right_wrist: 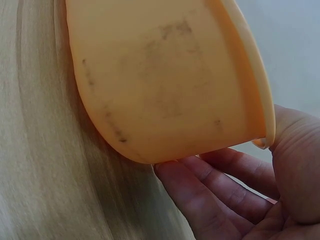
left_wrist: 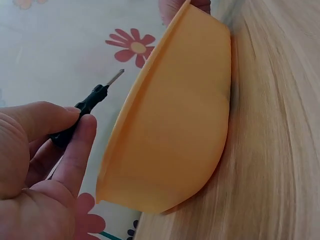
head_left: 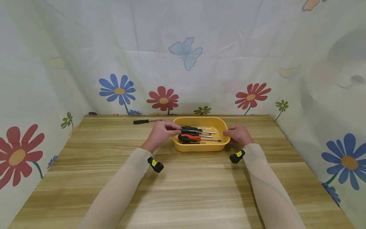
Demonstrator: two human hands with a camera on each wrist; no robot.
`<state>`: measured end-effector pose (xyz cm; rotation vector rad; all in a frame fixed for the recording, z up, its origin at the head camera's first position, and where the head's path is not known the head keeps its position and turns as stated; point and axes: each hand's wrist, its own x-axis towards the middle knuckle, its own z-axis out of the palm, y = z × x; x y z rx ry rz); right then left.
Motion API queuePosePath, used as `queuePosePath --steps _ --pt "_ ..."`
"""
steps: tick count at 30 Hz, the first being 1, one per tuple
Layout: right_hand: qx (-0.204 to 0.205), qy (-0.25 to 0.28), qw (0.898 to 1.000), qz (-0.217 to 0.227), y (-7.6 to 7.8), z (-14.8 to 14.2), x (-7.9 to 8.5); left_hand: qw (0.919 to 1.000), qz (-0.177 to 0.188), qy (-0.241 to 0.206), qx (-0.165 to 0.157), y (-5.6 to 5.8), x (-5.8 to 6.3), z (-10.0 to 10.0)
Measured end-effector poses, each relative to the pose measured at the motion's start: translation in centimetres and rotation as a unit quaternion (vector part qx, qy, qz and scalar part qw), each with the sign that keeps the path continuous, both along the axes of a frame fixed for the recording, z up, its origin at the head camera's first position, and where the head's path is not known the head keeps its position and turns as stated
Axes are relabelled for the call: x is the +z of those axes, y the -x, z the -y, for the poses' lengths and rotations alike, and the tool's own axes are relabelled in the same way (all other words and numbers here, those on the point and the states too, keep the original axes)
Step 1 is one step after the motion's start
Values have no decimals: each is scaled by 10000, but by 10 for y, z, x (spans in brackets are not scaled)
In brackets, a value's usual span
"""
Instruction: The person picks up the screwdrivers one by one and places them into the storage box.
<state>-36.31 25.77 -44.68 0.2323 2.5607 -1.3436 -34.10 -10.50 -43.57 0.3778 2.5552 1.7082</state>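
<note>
A yellow plastic bin point(head_left: 200, 148) sits on the table with several screwdrivers in it, one with an orange and black handle point(head_left: 192, 137). My left hand point(head_left: 160, 134) pinches a screwdriver by its black handle point(left_wrist: 90, 102) between thumb and fingers, over the bin's left end. In the left wrist view its short metal tip stands out beyond the rim. At the other end, my right hand point(head_left: 241, 135) holds the bin, thumb at the rim and fingers point(right_wrist: 200, 200) against the outer wall. The head view partly hides the handles that overlap in the bin.
Another black-handled screwdriver point(head_left: 141, 121) lies on the wooden table point(head_left: 197, 190) near its back edge, left of the bin. A flower-printed curtain point(head_left: 223, 73) hangs behind and at both sides. Each wrist carries a small black camera point(head_left: 155, 164).
</note>
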Motion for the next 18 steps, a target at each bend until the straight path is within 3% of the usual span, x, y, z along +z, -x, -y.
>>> queuePosePath --steps 7,12,18 --pt "16 -13 10000 -43 1 0 -1 9947 -412 883 -317 6 2 -15" --pt "20 -47 10000 -68 -1 1 1 9824 -663 1677 -488 13 3 -25" --pt "-5 -30 10000 -49 0 1 0 9699 -749 2224 -656 19 4 -36"
